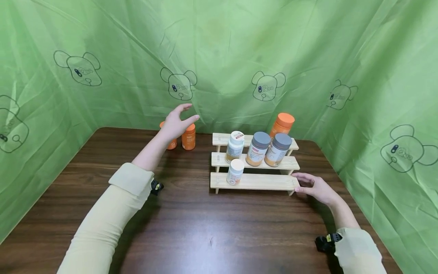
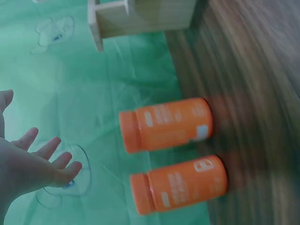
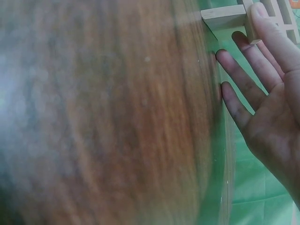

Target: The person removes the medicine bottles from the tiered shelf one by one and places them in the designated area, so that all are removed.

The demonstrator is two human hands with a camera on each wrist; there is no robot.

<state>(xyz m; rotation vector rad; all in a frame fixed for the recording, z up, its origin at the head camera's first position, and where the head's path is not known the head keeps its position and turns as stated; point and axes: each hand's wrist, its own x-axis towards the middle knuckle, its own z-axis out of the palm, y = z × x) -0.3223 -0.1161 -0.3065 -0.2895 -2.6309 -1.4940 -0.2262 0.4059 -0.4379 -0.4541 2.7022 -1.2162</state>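
Left hand [image 1: 176, 122] spread wide, empty, hovering just over two orange bottles [image 1: 188, 137] standing on the table [image 1: 191, 228] left of the rack [image 1: 254, 182]. Five bottles already shelved; these two not yet. Right hand [image 1: 316, 187] flat, fingers straight, steadying the rack's lowest step.

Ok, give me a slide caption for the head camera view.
Left hand opens above two orange bottles; right hand rests at the wooden rack.
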